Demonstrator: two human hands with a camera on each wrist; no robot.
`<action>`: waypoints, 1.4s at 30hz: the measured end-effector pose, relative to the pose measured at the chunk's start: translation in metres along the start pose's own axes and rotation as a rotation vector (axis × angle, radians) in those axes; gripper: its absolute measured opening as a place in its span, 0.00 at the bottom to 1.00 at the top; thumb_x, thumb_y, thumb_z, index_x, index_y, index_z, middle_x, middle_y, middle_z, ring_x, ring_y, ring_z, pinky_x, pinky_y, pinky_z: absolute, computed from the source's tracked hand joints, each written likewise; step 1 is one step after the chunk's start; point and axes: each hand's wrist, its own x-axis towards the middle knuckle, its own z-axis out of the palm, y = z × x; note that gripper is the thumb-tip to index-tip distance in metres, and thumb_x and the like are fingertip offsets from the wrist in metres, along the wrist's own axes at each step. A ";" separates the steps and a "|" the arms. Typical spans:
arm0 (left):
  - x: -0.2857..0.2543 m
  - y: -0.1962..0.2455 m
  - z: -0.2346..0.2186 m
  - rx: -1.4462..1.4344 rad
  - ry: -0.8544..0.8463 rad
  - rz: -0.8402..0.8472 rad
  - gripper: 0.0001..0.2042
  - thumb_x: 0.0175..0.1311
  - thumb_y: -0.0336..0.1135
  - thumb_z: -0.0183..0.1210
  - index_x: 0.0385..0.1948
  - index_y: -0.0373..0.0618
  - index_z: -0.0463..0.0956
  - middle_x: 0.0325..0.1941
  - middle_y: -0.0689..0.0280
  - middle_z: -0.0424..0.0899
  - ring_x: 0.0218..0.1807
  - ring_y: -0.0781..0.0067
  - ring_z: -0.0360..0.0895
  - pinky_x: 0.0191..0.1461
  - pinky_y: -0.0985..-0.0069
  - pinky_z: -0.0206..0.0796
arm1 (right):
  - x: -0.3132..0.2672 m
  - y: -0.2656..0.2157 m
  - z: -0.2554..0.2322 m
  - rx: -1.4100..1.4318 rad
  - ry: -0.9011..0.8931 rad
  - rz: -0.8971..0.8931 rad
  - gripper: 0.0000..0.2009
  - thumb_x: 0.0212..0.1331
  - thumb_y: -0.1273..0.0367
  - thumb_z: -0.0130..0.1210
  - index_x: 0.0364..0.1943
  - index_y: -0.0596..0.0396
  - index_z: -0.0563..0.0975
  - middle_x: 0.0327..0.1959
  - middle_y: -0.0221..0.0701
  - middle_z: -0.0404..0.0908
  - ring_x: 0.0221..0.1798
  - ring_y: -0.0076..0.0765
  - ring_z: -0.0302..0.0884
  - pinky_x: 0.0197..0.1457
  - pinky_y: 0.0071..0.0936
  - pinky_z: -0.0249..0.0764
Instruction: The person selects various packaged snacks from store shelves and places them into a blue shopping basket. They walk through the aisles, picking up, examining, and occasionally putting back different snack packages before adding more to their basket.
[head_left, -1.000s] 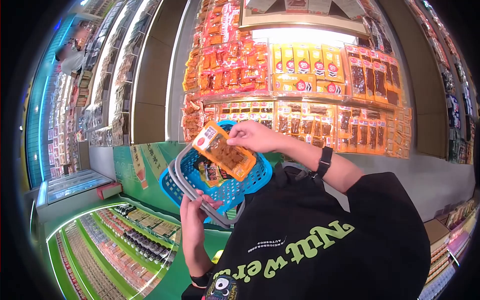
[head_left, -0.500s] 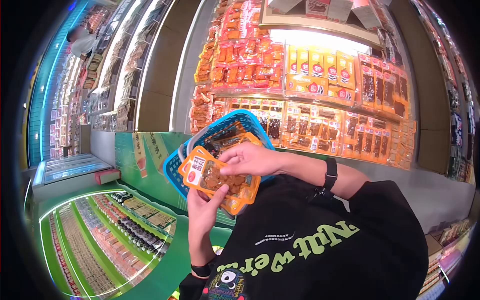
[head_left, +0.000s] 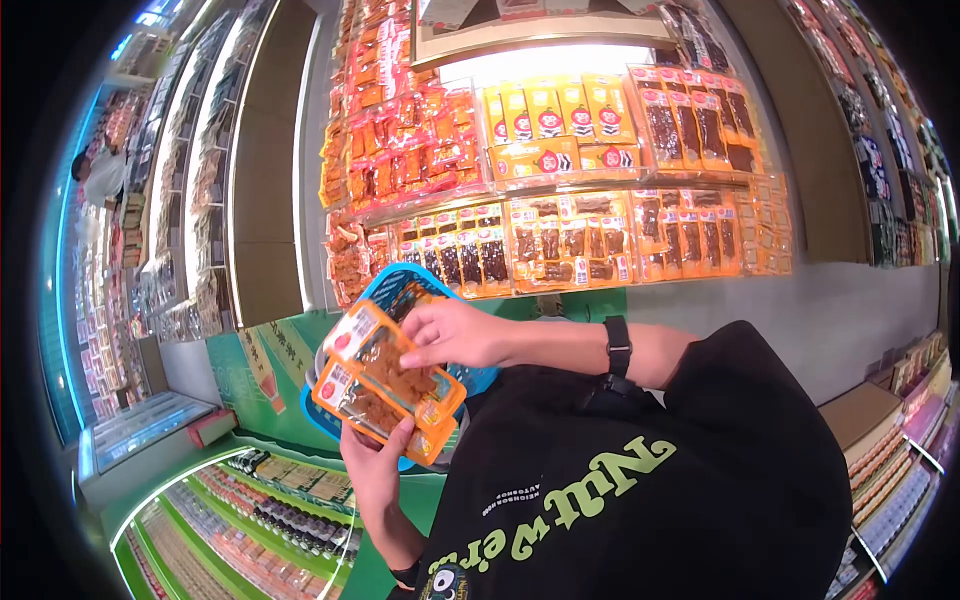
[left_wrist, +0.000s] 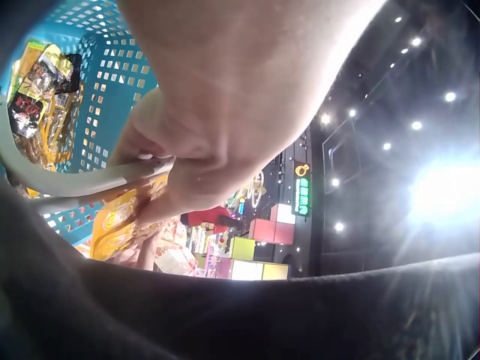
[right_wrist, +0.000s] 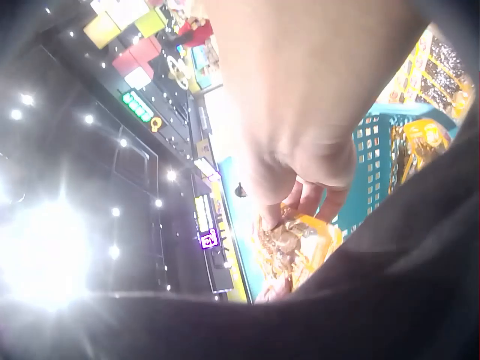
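Note:
Two orange-edged snack packets with clear windows showing brown pieces are held overlapping above a blue basket [head_left: 405, 283]. My left hand [head_left: 372, 468] grips the lower packet [head_left: 343, 384], its thumb across the near edge. The right hand [head_left: 455, 333] pinches the upper packet [head_left: 388, 358] between thumb and fingers. In the left wrist view, the basket's grey handles [left_wrist: 67, 182] run to the left hand. More snack packets [left_wrist: 45, 90] lie inside the basket. The right wrist view shows the right fingertips on the shiny packet [right_wrist: 289, 244].
A lit shelf in front bears yellow boxes [head_left: 545, 110], red-orange packets [head_left: 410, 150] and hanging brown snack packs [head_left: 690, 120]. A lower row of packs [head_left: 565, 240] runs just beyond the basket. Further shelving [head_left: 205, 180] stands at left, and a green-edged display [head_left: 260, 520] at lower left.
One second ago the right hand held one packet over the basket while the left gripped the handles. Now both hands hold packets, two of them fanned out with both labels showing.

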 end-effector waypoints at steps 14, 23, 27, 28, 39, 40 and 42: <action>-0.009 -0.007 -0.017 0.020 0.076 -0.101 0.21 0.55 0.20 0.59 0.50 0.34 0.63 0.43 0.58 0.76 0.43 0.72 0.77 0.46 0.75 0.72 | -0.071 0.105 -0.269 -0.250 1.088 0.140 0.15 0.54 0.73 0.57 0.45 0.64 0.73 0.37 0.35 0.79 0.39 0.28 0.76 0.41 0.25 0.73; -0.011 0.000 -0.014 0.048 0.103 -0.121 0.22 0.55 0.19 0.59 0.51 0.34 0.62 0.44 0.59 0.76 0.44 0.72 0.77 0.50 0.75 0.70 | -0.047 0.118 -0.280 -0.426 1.172 0.177 0.14 0.52 0.69 0.58 0.42 0.61 0.76 0.33 0.33 0.80 0.37 0.28 0.77 0.40 0.27 0.73; -0.009 0.000 -0.014 0.071 0.106 -0.125 0.22 0.54 0.19 0.59 0.50 0.34 0.62 0.44 0.59 0.76 0.45 0.72 0.76 0.50 0.75 0.70 | -0.046 0.132 -0.297 -0.703 1.204 0.236 0.14 0.51 0.67 0.59 0.40 0.60 0.77 0.35 0.39 0.80 0.40 0.37 0.78 0.44 0.32 0.73; -0.008 0.000 -0.014 0.065 0.100 -0.127 0.21 0.55 0.19 0.59 0.50 0.34 0.62 0.44 0.59 0.76 0.45 0.72 0.76 0.50 0.75 0.70 | -0.045 0.137 -0.300 -0.704 1.201 0.239 0.14 0.51 0.67 0.59 0.40 0.60 0.77 0.35 0.39 0.80 0.40 0.37 0.78 0.44 0.32 0.73; 0.000 0.001 -0.013 0.039 0.079 -0.144 0.20 0.56 0.20 0.58 0.50 0.34 0.62 0.43 0.59 0.76 0.43 0.72 0.77 0.49 0.75 0.71 | -0.065 0.105 -0.246 -1.781 0.792 0.287 0.23 0.50 0.63 0.56 0.51 0.56 0.70 0.58 0.38 0.69 0.62 0.39 0.62 0.54 0.37 0.68; 0.000 0.001 -0.013 0.039 0.077 -0.134 0.20 0.56 0.20 0.58 0.50 0.34 0.62 0.43 0.59 0.76 0.43 0.72 0.77 0.49 0.75 0.71 | -0.063 0.114 -0.249 -1.781 0.790 0.288 0.23 0.50 0.63 0.56 0.51 0.56 0.70 0.58 0.38 0.69 0.62 0.39 0.62 0.54 0.37 0.68; 0.000 0.002 -0.012 0.037 0.077 -0.124 0.20 0.56 0.20 0.58 0.50 0.34 0.62 0.43 0.59 0.76 0.43 0.72 0.77 0.48 0.75 0.71 | -0.060 0.125 -0.251 -1.843 0.753 0.283 0.29 0.49 0.64 0.57 0.58 0.56 0.66 0.63 0.38 0.64 0.66 0.38 0.58 0.57 0.36 0.66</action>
